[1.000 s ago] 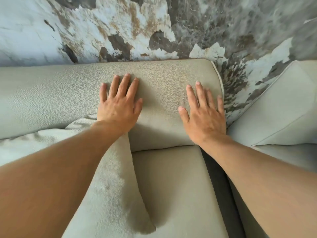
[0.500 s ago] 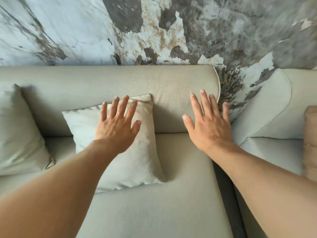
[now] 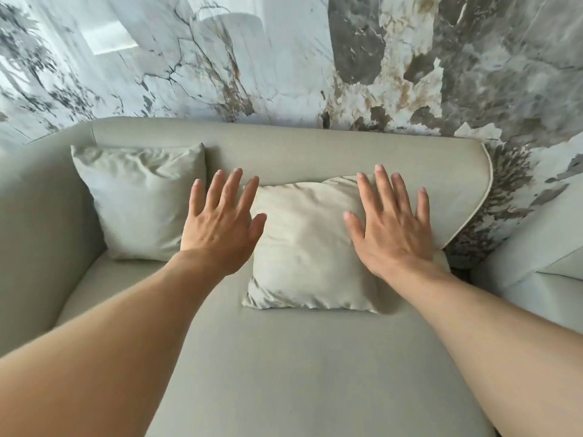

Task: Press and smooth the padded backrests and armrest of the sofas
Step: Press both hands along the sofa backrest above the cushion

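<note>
A pale grey-green sofa fills the view, its padded backrest (image 3: 284, 152) running along the marble wall and its left armrest (image 3: 34, 216) curving forward. Two loose cushions lean on the backrest: a cream one (image 3: 303, 247) in the middle and a greyish one (image 3: 138, 197) at the left. My left hand (image 3: 220, 225) hovers flat with fingers spread between the two cushions, apart from the backrest. My right hand (image 3: 391, 228) is held flat and spread over the cream cushion's right side. Neither hand holds anything.
The seat cushion (image 3: 299, 373) stretches toward me. A second sofa's armrest (image 3: 536, 263) stands at the right, with a narrow dark gap (image 3: 460, 269) between the two sofas. A marble-patterned wall (image 3: 315, 58) rises behind the backrest.
Both hands have lifted off the backrest and drawn back toward me. The view has pulled away, so the whole backrest, the left armrest and a second cushion now show.
</note>
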The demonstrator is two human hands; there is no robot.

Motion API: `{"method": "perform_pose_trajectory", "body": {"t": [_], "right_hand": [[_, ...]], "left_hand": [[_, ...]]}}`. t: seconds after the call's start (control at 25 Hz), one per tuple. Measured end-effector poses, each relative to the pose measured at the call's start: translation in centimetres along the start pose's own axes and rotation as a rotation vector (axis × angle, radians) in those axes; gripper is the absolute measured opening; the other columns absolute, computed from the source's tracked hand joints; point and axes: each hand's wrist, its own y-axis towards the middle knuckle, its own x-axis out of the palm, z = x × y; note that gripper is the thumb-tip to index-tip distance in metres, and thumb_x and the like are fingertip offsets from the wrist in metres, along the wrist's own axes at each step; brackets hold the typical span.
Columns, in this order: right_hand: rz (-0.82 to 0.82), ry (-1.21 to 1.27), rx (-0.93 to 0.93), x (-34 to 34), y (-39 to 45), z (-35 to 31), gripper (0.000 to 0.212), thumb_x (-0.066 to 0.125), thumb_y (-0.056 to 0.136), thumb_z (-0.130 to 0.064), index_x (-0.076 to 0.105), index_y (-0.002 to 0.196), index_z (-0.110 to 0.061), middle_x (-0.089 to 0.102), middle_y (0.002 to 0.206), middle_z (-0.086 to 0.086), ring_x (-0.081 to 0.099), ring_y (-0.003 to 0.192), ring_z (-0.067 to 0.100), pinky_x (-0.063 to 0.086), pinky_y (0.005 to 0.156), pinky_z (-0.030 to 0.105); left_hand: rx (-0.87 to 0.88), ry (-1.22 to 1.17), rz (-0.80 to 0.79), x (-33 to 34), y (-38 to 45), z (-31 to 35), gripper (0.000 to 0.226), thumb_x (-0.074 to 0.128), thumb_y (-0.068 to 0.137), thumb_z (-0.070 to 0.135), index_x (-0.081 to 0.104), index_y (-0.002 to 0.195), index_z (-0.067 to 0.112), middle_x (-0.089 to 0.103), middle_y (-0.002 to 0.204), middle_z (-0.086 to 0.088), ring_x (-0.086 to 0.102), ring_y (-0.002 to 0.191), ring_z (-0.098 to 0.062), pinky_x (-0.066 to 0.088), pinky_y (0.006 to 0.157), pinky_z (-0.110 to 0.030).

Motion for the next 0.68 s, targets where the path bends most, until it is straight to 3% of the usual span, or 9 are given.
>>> {"method": "perform_pose_trajectory", "body": {"t": [0.48,0.68], "right_hand": [[0.01,-0.014,-0.018,-0.9,3.8,-25.8,0.065,0.011,0.093,-0.056,-0.002,0.152,-0.033,-0.006,0.163,-0.003,-0.002,0.148,0.02,-0.008,0.115,0.05],[0.023,-0.011,-0.036,0.5,7.3,-33.1,0.068,0.007,0.09,-0.058,0.0,0.152,-0.032,-0.002,0.163,-0.003,0.0,0.148,0.02,-0.01,0.113,0.05]], "left_hand": [[-0.093,0.062,-0.027,1.3,-2.1,-27.7,0.068,0.011,0.091,0.054,0.0,0.153,0.027,0.0,0.163,-0.002,-0.004,0.149,-0.025,-0.006,0.119,-0.05],[-0.085,0.089,-0.051,2.6,0.3,-34.3,0.069,0.012,0.091,0.054,-0.001,0.153,0.027,0.002,0.163,-0.003,-0.002,0.149,-0.025,-0.005,0.118,-0.05]]}}
